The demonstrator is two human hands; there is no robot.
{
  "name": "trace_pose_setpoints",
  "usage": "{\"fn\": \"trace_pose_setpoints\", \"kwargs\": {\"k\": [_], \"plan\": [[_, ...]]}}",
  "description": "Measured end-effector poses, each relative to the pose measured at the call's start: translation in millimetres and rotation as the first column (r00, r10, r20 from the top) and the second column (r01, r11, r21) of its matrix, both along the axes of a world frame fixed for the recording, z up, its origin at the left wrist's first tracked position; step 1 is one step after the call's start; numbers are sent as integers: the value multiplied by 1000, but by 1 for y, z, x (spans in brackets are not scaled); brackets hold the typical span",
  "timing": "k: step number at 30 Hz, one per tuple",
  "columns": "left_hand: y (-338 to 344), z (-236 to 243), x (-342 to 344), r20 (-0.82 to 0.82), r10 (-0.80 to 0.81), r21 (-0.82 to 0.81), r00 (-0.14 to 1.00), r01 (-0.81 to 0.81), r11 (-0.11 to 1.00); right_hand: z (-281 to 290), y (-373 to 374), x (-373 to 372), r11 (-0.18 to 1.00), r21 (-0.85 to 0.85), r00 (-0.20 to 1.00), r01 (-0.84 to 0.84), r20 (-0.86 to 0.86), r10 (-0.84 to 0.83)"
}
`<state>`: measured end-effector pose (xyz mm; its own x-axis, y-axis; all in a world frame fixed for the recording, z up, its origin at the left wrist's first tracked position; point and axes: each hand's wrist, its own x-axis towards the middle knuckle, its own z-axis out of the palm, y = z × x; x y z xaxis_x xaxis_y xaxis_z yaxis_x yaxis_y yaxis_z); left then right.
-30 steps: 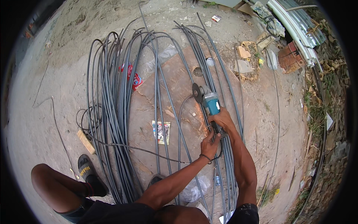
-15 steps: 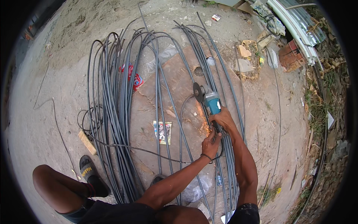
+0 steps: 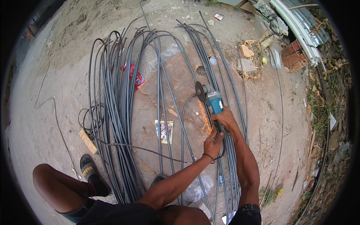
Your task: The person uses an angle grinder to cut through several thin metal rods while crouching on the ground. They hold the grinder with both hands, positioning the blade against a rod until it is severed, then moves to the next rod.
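Observation:
A teal angle grinder (image 3: 215,104) lies in my hands, its dark cutting disc (image 3: 200,91) meeting a steel rod. Orange sparks (image 3: 205,119) stream from the disc back toward my left hand (image 3: 212,145). That hand has its fingers curled at the grinder's rear end; its exact grip is partly hidden. My right hand (image 3: 225,117) is wrapped round the teal body farther forward. Beneath the tool runs a bundle of long steel rods (image 3: 231,165), bent over at their far ends.
To the left lies a thicker bundle of bent rods (image 3: 112,123). A black power cord (image 3: 144,150) crosses the rods. A brown board (image 3: 148,108) lies underneath, bearing a printed packet (image 3: 165,132). Near my sandalled foot (image 3: 93,174) is a wood block (image 3: 88,141). White pipes (image 3: 294,28) lie far right.
Sparks keep streaming from the disc. The grinder and both hands hold nearly the same place on the rods; the whole view has shifted very slightly.

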<state>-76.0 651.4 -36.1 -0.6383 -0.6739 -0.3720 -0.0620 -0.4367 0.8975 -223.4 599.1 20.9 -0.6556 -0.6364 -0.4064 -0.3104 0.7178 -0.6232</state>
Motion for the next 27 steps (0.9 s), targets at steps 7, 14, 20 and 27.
{"fn": "trace_pose_setpoints", "kwargs": {"k": [7, 14, 20, 27], "plan": [[-1, 9, 1, 41, 22, -24, 999, -21, 999, 6, -1, 3, 1000, 31, 1000, 4, -12, -3], [-1, 1, 1, 23, 53, -44, 998, -52, 998, 11, -5, 6, 1000, 10, 1000, -12, 23, 12], [0, -1, 1, -40, 63, -52, 997, -65, 997, 8, -5, 5, 1000, 9, 1000, -2, 13, 2], [-2, 8, 2, 45, -30, -17, 999, 31, 999, 7, -1, 2, 1000, 18, 1000, 15, -9, -15]]}}
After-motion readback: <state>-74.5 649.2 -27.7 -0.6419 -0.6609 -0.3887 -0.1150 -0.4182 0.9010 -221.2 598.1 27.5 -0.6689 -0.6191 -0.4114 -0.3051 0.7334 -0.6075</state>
